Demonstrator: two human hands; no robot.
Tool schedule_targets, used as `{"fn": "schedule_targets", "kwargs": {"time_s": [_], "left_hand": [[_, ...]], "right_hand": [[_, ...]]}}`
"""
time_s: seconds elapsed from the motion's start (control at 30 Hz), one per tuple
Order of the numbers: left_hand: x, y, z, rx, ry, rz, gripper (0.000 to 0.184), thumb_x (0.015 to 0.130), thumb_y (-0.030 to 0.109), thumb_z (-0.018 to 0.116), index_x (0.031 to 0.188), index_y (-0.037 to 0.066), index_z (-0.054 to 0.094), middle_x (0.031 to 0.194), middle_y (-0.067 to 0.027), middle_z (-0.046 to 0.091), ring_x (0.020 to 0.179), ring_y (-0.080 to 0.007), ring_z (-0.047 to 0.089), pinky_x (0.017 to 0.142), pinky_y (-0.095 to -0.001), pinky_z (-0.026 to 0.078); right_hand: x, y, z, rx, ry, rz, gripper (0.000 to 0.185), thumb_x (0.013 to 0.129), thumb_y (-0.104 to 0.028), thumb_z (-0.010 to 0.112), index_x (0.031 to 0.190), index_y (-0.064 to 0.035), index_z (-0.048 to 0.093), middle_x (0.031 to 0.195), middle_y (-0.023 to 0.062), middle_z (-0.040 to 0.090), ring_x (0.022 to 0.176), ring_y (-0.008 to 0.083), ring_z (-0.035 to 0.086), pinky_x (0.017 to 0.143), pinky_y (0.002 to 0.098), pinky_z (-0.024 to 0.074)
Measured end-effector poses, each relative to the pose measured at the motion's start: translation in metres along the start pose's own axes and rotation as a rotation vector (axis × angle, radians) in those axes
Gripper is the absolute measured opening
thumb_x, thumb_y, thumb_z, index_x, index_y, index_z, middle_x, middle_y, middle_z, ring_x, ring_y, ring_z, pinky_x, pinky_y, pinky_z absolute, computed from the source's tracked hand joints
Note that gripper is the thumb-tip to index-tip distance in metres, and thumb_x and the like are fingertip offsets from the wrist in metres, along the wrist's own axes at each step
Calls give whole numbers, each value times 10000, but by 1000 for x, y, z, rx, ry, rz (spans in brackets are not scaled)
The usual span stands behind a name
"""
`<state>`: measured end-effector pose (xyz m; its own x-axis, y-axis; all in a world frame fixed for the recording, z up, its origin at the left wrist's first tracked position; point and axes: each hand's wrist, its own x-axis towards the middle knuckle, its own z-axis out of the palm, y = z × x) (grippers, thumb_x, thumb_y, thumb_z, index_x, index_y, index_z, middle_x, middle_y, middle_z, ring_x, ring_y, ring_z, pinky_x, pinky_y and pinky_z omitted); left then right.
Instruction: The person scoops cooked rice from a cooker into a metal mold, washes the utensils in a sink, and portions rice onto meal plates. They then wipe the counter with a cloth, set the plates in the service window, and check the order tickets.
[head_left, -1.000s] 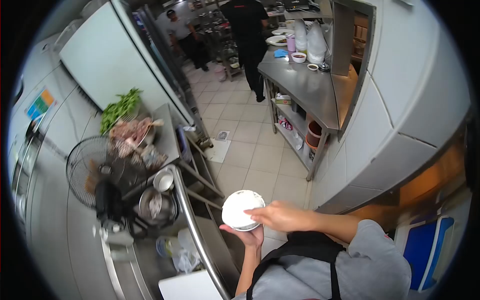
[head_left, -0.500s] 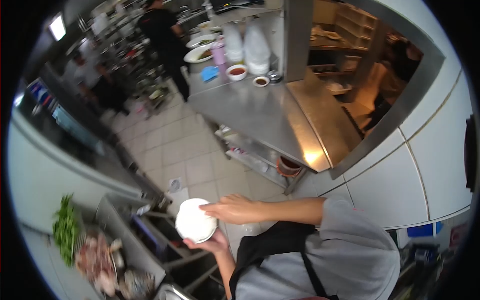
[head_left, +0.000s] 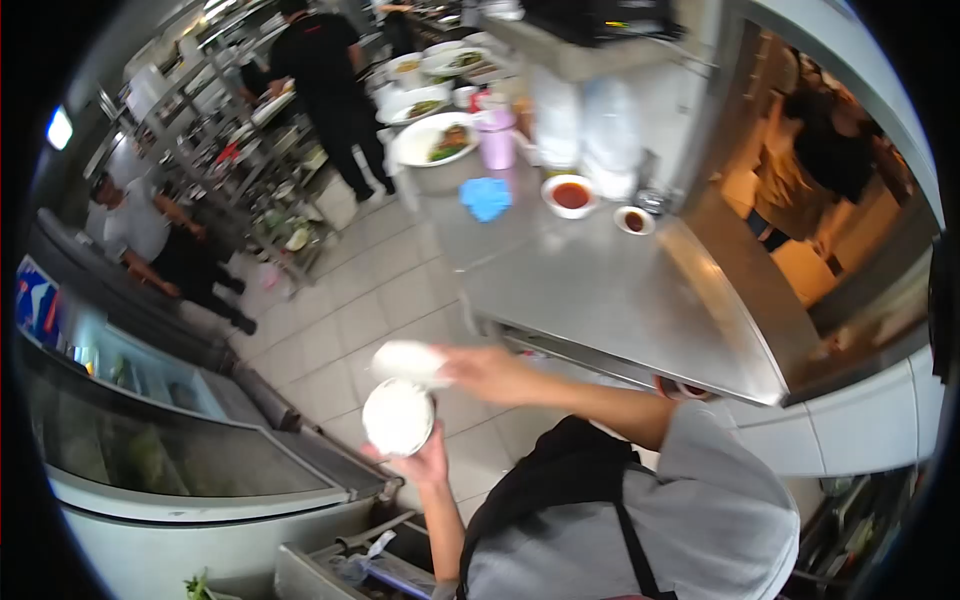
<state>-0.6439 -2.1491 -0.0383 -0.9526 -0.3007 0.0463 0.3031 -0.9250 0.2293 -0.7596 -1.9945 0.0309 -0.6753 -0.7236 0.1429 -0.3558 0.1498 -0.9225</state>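
Head view shows the person's left hand (head_left: 426, 460) supporting a round white bowl (head_left: 398, 418) from beneath, its fingers curled about the lower side; whatever fills the bowl is white up to the rim. Just above it, the right hand (head_left: 488, 373) grips a flattish, rounded white piece (head_left: 408, 362) between its fingers; this is motion-blurred, so whether it touches the bowl cannot be told. Both are held in the air over the pale tiled floor (head_left: 345, 340), left of the stainless-steel table (head_left: 590, 300). On that table lie a crumpled light-blue cloth (head_left: 486, 199), a white bowl of red sauce (head_left: 571, 195), and beside it a small white cup of dark sauce (head_left: 634, 221). Farther back stand a lilac cylindrical tumbler (head_left: 495, 142) and, next to it, a white oval plate (head_left: 412, 146) bearing green and brown food. A person in black clothing (head_left: 312, 75) stands beyond, facing away.
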Motion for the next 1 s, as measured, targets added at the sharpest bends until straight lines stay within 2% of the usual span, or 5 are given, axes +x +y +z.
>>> {"fn": "schedule_targets", "kwargs": {"time_s": [0.1, 0.2, 0.43, 0.63, 1.0], "left_hand": [[79, 28, -15, -56, 8, -85, 760, 744, 594, 528, 1322, 140, 331, 1332, -209, 329, 1166, -402, 351, 790, -431, 473], [152, 46, -28, -155, 4, -189, 672, 791, 519, 501, 1313, 125, 343, 1322, -205, 339, 1160, -392, 356, 800, -455, 469], [295, 83, -61, -54, 215, -349, 647, 777, 582, 368, 1273, 170, 404, 1277, -121, 435, 1129, -412, 415, 788, -463, 452], [434, 118, -65, -212, 62, -454, 612, 810, 503, 425, 1278, 112, 380, 1310, -157, 365, 1207, -411, 293, 926, -545, 367], [740, 156, -92, -99, 13, -782, 652, 797, 565, 458, 1300, 160, 365, 1330, -127, 357, 1202, -388, 321, 988, -515, 295]], "right_hand": [[31, 9, -45, 61, 216, 301, 474, 914, -391, 410, 1216, -33, 476, 776, 38, 538, 686, 102, 504, 624, 258, 455], [58, 27, -67, 280, 250, 634, 429, 910, -446, 384, 889, -57, 564, 551, -31, 423, 435, 44, 368, 388, 210, 292], [221, 105, -58, 533, 202, 652, 377, 918, -411, 388, 826, -76, 535, 567, -24, 407, 419, 49, 353, 361, 205, 287], [380, 112, -57, 614, 221, 508, 435, 896, -412, 437, 1095, -38, 533, 606, -5, 434, 417, 52, 356, 372, 196, 297], [573, 149, -115, 429, 654, 476, 608, 830, -53, 469, 1381, -106, 219, 807, 66, 509, 471, 102, 486, 450, 253, 429]]}}
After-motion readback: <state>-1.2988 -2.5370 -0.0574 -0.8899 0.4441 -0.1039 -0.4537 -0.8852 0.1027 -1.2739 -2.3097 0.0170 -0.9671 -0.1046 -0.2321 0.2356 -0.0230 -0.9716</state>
